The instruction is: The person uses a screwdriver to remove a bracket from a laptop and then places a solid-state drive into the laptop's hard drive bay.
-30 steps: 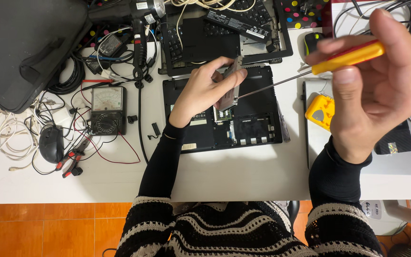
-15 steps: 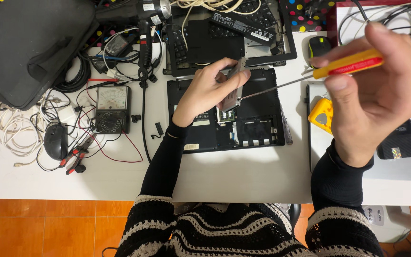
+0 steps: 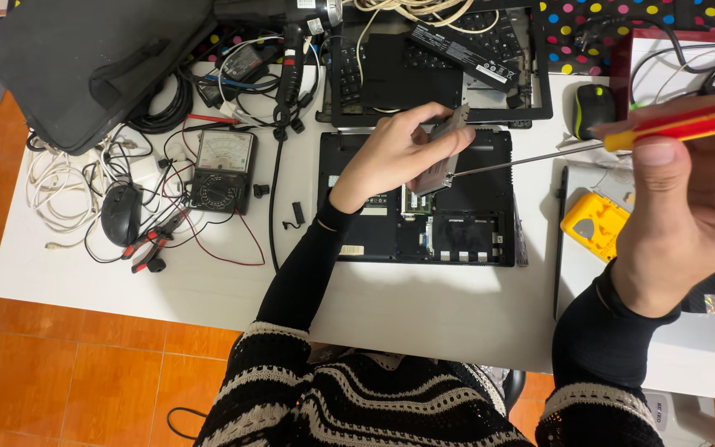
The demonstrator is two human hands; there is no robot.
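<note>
The left hand clamps what looks like a hard drive steady while the right hand, well apart, grips the screwdriver, whose tip should stay square against the drive's edge.

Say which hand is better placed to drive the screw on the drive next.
Right hand, probably: it holds the screwdriver, tip at the drive. Left hand is holding that drive over the laptop base.

White table w/ opened laptop, analog multimeter, black mouse, cables.
</note>
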